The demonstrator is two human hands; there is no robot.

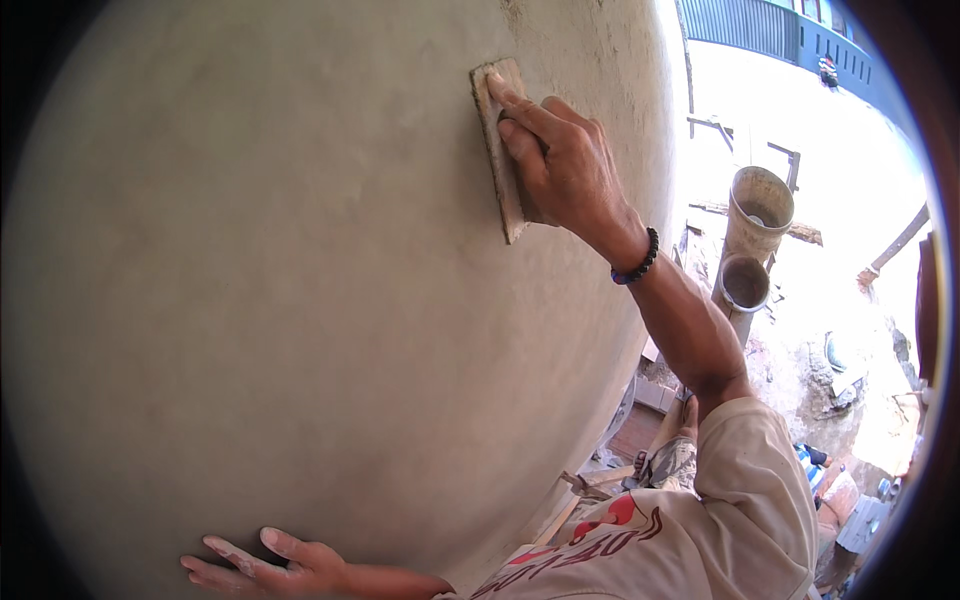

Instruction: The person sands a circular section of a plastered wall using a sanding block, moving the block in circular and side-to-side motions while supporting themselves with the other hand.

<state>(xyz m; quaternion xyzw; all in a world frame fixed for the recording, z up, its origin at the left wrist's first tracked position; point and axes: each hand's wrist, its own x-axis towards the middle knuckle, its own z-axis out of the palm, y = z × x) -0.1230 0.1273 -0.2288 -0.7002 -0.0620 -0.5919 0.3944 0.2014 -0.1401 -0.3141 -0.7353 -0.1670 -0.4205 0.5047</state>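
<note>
A broad wall of grey-beige plaster (300, 300) fills the left and middle of the view. My right hand (566, 154) grips a flat plasterer's float (513, 217), its long edge close against the wall near the top. The float's face is turned to the plaster, so its underside is hidden. Low on the same wall, my left hand (289, 566) is spread with fingers apart and holds nothing. Pale dust coats its fingers. Rougher plaster shows on the wall above and to the right of the float.
Two dirty buckets (761, 202) (745, 283) stand at right, beyond my forearm, near timber pieces. Wooden planks (607, 475) lie by my feet. A person (827, 70) is far off by a blue fence (742, 30). Assorted items (862, 521) lie at lower right.
</note>
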